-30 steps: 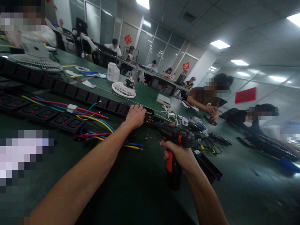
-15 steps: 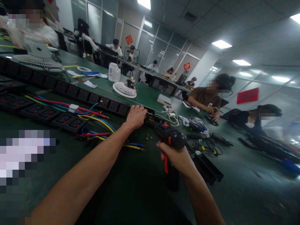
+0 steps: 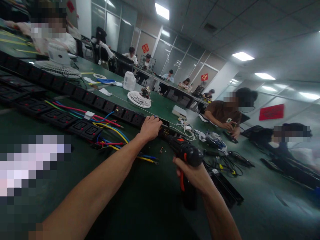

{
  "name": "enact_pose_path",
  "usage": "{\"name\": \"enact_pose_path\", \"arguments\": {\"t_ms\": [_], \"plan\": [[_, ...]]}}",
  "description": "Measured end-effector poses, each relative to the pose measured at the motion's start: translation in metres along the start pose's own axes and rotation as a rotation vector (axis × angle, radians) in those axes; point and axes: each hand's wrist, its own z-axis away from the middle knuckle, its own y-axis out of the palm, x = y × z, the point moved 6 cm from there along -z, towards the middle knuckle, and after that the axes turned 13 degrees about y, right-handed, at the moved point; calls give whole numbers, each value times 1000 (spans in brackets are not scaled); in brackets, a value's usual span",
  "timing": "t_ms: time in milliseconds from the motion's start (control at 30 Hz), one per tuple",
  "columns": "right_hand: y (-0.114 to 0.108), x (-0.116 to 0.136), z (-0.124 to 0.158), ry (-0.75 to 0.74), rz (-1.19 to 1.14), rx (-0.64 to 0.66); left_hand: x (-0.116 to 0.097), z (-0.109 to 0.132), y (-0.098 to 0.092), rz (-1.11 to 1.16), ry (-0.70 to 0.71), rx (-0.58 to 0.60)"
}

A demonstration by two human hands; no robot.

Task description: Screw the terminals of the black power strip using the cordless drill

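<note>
My right hand [image 3: 191,168] is wrapped round the handle of a black and orange cordless drill [image 3: 186,150]. The drill's nose points left, at the end of a long black power strip [image 3: 98,101]. Its tip is too dark to tell whether it touches. My left hand [image 3: 150,128] grips that same end of the strip from above, fingers curled over it. Red, blue, yellow and green wires [image 3: 112,128] lie in front of the strip, beside a second row of black sockets [image 3: 60,116]. Small screws [image 3: 162,150] lie on the table between my hands.
A white fan grille [image 3: 139,99], a white plastic jug [image 3: 129,80] and a fan [image 3: 58,61] stand beyond the strip. At right lie cables [image 3: 226,163] and a black channel piece [image 3: 227,188] on the green table [image 3: 265,196]. A co-worker [image 3: 221,113] sits across on the right.
The whole view has shifted, so everything sits slightly further right and lower. Both hands keep their holds on the strip and the drill, with no clear movement relative to the table.
</note>
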Motion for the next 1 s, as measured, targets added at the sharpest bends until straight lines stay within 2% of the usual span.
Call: {"name": "enact_pose_path", "arguments": {"t_ms": [1000], "plan": [[1,3,2,21,-20,13,3,-1,5,11,4,-2]]}}
